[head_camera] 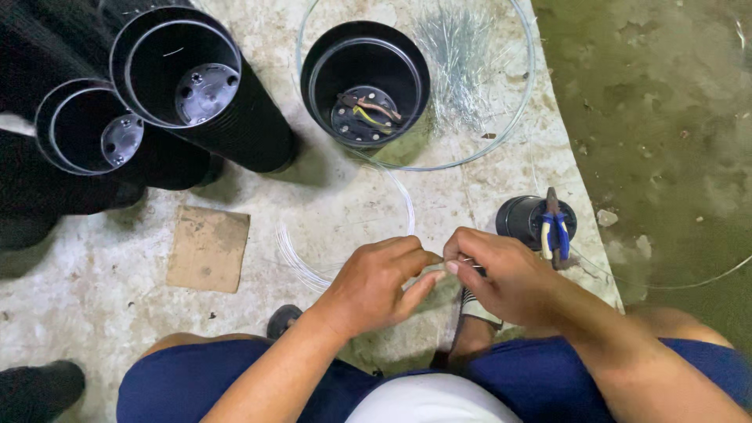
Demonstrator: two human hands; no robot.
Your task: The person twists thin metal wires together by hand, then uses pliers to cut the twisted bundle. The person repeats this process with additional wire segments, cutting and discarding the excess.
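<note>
Both hands meet low in the middle of the view, above the person's knees in blue shorts. The left hand is closed, thumb and forefinger pinched on a thin pale wire that runs across to the right hand, whose fingers are also curled shut around the same strand, so the short stretch of wire shows only in the small gap between the two. Just behind the hands a loose coil of clear wire lies on the concrete floor, its loops rising toward the big clear hoop farther back. Inside that hoop stands an open black pot with bits of coloured cable at its bottom, and beside it a heap of short silvery wire pieces. Near the right hand, a small black pot carries blue-and-yellow-handled pliers across its mouth. To the left stand stacks of tall black pots, and a scrap of brown cardboard lies flat on the floor.
</note>
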